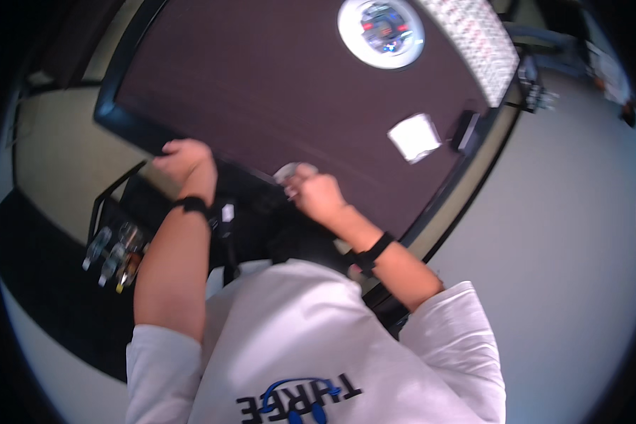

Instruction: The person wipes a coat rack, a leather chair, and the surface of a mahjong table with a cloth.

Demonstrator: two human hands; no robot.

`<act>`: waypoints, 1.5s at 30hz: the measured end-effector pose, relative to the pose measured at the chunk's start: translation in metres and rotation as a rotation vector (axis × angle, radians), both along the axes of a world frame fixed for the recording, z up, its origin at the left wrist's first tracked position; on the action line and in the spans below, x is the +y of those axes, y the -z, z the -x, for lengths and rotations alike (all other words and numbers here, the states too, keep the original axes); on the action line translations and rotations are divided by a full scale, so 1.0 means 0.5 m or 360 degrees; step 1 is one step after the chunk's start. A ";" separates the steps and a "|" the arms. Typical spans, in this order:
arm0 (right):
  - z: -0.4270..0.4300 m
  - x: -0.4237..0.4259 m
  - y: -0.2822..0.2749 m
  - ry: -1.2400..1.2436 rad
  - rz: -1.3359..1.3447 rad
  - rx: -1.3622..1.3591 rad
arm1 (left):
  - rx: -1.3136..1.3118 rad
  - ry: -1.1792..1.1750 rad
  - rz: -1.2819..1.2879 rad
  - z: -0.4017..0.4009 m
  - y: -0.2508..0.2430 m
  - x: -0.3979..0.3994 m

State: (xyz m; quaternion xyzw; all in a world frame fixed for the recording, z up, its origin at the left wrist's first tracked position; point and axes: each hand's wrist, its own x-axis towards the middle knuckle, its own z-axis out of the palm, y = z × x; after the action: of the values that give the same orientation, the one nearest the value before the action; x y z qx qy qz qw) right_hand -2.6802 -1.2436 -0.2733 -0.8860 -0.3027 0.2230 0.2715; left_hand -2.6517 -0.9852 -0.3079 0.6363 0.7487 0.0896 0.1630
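Note:
A dark brown tabletop [275, 90] with a black edge lies before me. At its near edge my right hand [318, 193] has its fingers closed on a small round whitish object [291, 172], blurred and partly covered by the fingers; its kind I cannot tell. My left hand [185, 161] is raised by the table's black rim, fingers apart, with nothing seen in it. A white square packet or pad [415, 138] lies to the right on the table, beside a black box-like object [465, 131]. Farther back sits a white round dish or tray [350, 32] with small colourful items in its middle.
A white and red patterned sheet or panel [477, 42] runs along the table's far right side. Several clear bottles [114, 257] stand in a black rack at the lower left. Part of another person [609, 74] shows at the upper right.

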 end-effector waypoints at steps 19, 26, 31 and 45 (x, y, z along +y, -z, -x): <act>-0.020 0.030 -0.055 0.0068 -0.0246 -0.0021 | -0.0356 -0.0129 -0.0056 0.037 0.098 0.020; -0.115 -0.016 -0.056 0.0082 0.0015 -0.0291 | -0.0337 -0.0014 0.0021 0.011 0.015 0.009; -0.128 0.155 -0.067 0.0219 -0.0417 -0.0299 | -0.0087 -0.0038 -0.0036 0.011 0.032 0.008; -0.086 0.145 -0.024 -0.0499 -0.0042 0.0059 | -0.0076 -0.0062 0.0142 0.012 0.018 0.009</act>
State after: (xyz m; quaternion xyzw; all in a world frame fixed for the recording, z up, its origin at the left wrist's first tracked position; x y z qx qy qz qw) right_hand -2.6374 -1.1712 -0.2613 -0.8200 -0.4352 0.2749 0.2503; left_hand -2.6576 -0.9805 -0.3170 0.6114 0.7601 0.0744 0.2074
